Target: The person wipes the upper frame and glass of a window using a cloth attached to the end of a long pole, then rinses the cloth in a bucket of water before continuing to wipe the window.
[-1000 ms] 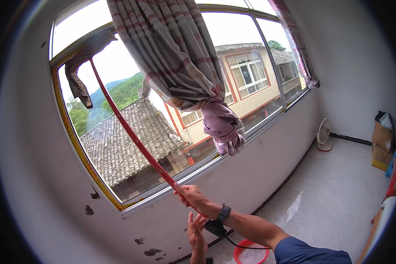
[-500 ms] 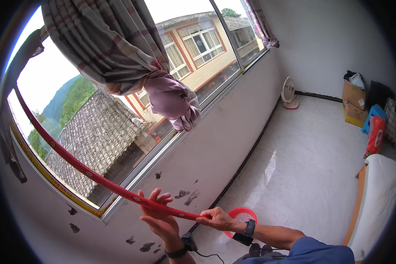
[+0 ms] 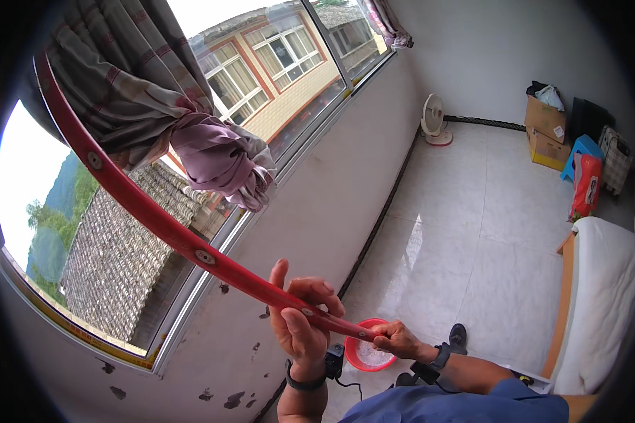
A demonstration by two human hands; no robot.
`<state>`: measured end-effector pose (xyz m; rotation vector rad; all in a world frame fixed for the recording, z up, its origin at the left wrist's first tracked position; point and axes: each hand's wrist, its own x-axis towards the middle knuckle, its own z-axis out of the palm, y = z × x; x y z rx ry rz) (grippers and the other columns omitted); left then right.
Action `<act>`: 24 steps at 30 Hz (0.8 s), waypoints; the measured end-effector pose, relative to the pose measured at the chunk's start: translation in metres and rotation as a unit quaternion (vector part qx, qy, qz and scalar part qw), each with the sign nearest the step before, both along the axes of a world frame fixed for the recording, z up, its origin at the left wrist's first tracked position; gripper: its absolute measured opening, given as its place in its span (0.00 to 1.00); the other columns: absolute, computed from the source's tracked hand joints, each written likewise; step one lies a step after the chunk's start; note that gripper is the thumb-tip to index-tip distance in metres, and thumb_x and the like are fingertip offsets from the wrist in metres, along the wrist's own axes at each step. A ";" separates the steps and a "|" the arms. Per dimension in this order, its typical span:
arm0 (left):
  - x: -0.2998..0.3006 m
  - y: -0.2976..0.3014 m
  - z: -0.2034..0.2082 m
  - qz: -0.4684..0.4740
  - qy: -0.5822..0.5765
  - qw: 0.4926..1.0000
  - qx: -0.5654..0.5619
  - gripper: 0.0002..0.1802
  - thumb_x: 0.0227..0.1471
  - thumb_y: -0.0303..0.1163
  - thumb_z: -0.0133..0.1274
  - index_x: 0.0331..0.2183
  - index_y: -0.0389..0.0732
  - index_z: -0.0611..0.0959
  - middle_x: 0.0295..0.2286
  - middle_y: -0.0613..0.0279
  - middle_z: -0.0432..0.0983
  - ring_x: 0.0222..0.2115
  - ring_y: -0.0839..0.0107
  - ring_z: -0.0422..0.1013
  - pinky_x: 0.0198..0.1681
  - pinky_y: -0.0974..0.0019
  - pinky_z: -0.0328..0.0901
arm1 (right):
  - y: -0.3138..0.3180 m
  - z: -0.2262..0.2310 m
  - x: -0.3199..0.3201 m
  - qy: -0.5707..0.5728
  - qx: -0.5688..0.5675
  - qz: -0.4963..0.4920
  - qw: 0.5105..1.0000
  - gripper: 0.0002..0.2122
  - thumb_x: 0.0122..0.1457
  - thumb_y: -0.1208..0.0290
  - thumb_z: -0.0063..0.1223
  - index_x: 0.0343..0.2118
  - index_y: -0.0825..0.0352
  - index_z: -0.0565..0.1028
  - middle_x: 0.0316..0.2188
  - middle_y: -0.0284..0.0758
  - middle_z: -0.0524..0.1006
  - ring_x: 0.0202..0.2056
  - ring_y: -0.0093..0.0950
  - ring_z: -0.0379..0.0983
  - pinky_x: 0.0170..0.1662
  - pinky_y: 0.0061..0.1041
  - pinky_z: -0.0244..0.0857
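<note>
A long red pole (image 3: 166, 227), set with round pale fittings, slanted across the view from the person's right hand (image 3: 404, 342) to the upper left, passing in front of the window (image 3: 180, 310) and the plaid curtain (image 3: 130, 92); its far end was lost at the dark rim, so what it bore there could not be told. The right hand's fingers were closed round the pole's near end. The left hand (image 3: 305, 337) lay further up it with fingers spread wide, the pole crossing between thumb and fingers, touched but not clasped. Both wrists wore dark bands with small devices. Just beyond the right hand, a red basin (image 3: 351, 357) with whitish, foamy-looking contents stood on the tiled floor (image 3: 437, 211) near its window-side edge. A pale fan (image 3: 434, 116) with a red base stood at the floor's far window-side corner. Toward the right end of the far edge were two stacked cardboard boxes (image 3: 547, 149), a blue stool (image 3: 583, 149), a red bag (image 3: 585, 187) and a plaid bag (image 3: 616, 158). A white mattress (image 3: 607, 303) lay along the floor's right edge.
</note>
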<state>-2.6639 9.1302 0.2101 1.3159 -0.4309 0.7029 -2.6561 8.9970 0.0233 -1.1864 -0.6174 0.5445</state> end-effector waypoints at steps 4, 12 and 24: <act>0.064 -0.040 -0.003 0.015 -0.016 0.999 0.032 0.41 0.58 0.56 0.38 0.59 0.35 0.52 0.33 0.50 0.71 0.23 0.73 0.71 0.26 0.72 0.67 | -0.076 -0.067 0.033 0.069 -0.023 0.013 0.997 0.28 0.55 0.40 0.47 0.17 0.65 0.67 0.14 0.22 0.62 0.19 0.14 0.57 0.21 0.18 0.51; 0.238 -0.158 -0.070 -0.130 0.157 0.972 -0.116 0.21 0.63 0.40 0.36 0.52 0.39 0.63 0.29 0.59 0.69 0.20 0.75 0.68 0.26 0.69 0.68 | -0.285 -0.140 0.117 0.048 -0.225 -0.202 0.952 0.35 0.51 0.31 0.39 0.10 0.65 0.66 0.07 0.25 0.62 0.11 0.15 0.60 0.14 0.17 0.50; 0.353 -0.125 -0.233 0.084 0.345 0.897 -0.263 0.17 0.61 0.46 0.40 0.38 0.40 0.66 0.18 0.66 0.63 0.13 0.75 0.63 0.17 0.67 0.66 | -0.328 -0.172 0.219 0.057 -0.425 -0.078 0.900 0.34 0.57 0.37 0.38 0.11 0.68 0.70 0.08 0.31 0.67 0.15 0.24 0.65 0.22 0.27 0.59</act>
